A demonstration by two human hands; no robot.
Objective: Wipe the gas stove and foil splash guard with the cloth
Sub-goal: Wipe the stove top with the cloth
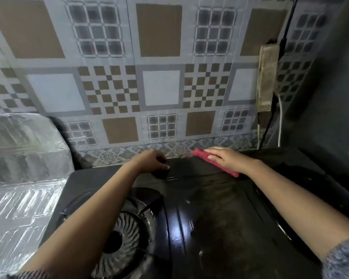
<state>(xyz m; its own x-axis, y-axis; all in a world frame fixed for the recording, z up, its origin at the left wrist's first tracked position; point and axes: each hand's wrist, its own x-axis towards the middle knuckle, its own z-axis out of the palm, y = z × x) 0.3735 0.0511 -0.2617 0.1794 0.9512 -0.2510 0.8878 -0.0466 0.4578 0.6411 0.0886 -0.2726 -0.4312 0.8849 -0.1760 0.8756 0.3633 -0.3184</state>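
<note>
You are facing a wall covering [161, 87] that is showing a patchwork of brown squares, white squares, checkerboards and grey grid panels. A patterned border strip [149, 151] is running along its foot. At the right, a grimy power strip [267, 77] is hanging upright, with a black cable [288, 23] and a white cable [280, 121] trailing. A dark grey side wall [334, 77] is closing the right edge.

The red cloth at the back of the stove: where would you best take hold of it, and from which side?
The cloth lies folded flat on the stove, under the right hand. Probably best to press down from above with a flat palm, fingers curling over its exposed near edge.
</note>
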